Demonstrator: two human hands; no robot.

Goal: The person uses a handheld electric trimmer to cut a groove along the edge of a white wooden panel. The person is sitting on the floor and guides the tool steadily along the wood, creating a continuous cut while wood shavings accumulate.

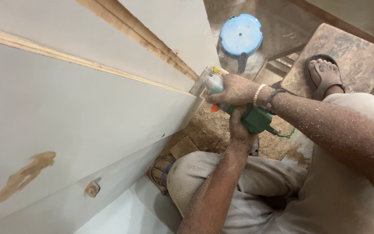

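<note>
the green handheld power trimmer with a clear plastic base (pixel 239 110) lies with its long axis running from lower right to upper left, its clear base end pressed against the end edge of the large white laminated plywood panel (pixel 78 117), its cord end pointing back toward the person's lap. the right hand (pixel 234 90) lies over the top of the tool near the base, fingers clenched around it; the left hand (pixel 238 125) comes up from below, fingers wrapped around the green body. both forearms are dusted with sawdust. the panel's raw ply edge runs away to the upper left, with a second white board (pixel 165 30) just behind it. under the tool a heap of sawdust (pixel 208 130) covers the floor. further off stand a round blue plastic stool (pixel 240 34) and a worn wooden board (pixel 351 56) under a sandalled foot (pixel 324 73), leaving little room to the right.
</note>
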